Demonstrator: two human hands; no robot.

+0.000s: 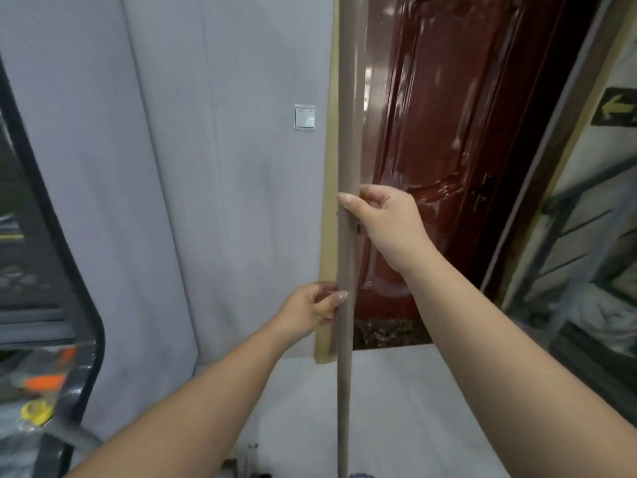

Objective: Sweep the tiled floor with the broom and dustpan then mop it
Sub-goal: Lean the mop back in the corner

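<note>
A long beige handle (348, 115) stands upright in front of me and runs from the top of the head view to the bottom edge. My right hand (382, 219) grips it at mid height, thumb laid across the front. Lower down, my left hand (315, 310) holds the same handle from the left side, thumb on it. The head of the tool is out of sight below the frame, so I cannot tell whether it is the broom or the mop. The pale tiled floor (396, 401) lies beneath.
A glossy dark red door (448, 132) stands straight ahead in a beige frame, with a dark stone threshold (389, 334) at its foot. A grey wall with a light switch (305, 117) is to the left. Dark shelving (51, 270) with coloured items is at the far left.
</note>
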